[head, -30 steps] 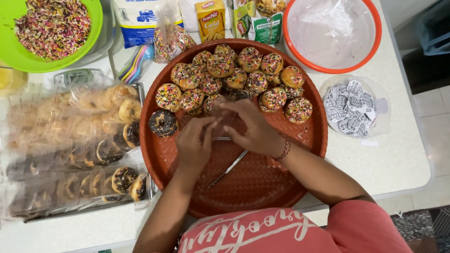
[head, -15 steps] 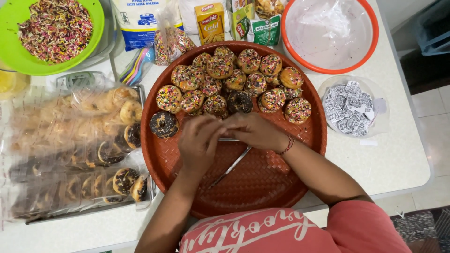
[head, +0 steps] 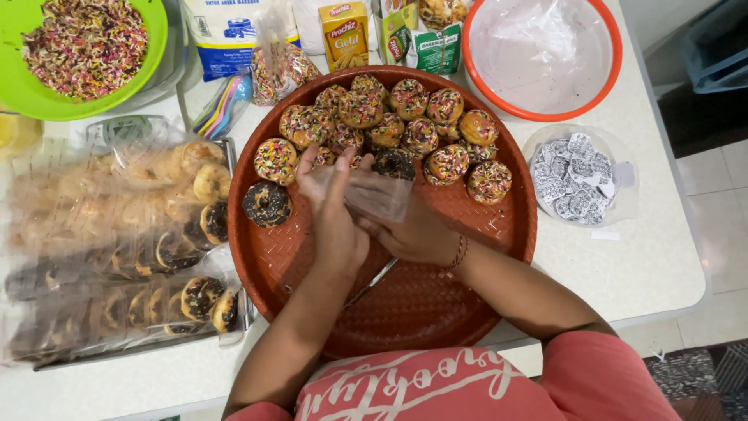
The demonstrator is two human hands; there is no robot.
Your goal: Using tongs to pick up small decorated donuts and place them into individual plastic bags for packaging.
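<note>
Clear bag (head: pixel 379 195) apparently pinched by both hands (head: pixel 374 226).

white table (head: pixel 654 265) | pale tiled floor (head: pixel 721 234) | even light

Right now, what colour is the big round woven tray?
Reddish-brown round woven tray, clearest in the head view.

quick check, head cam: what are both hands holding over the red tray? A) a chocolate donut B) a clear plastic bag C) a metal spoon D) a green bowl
B: the left hand and right hand both pinch a clear plastic bag above the red tray. The green bowl sits untouched at the far left, and the sprinkled donuts lie on the tray.
</note>
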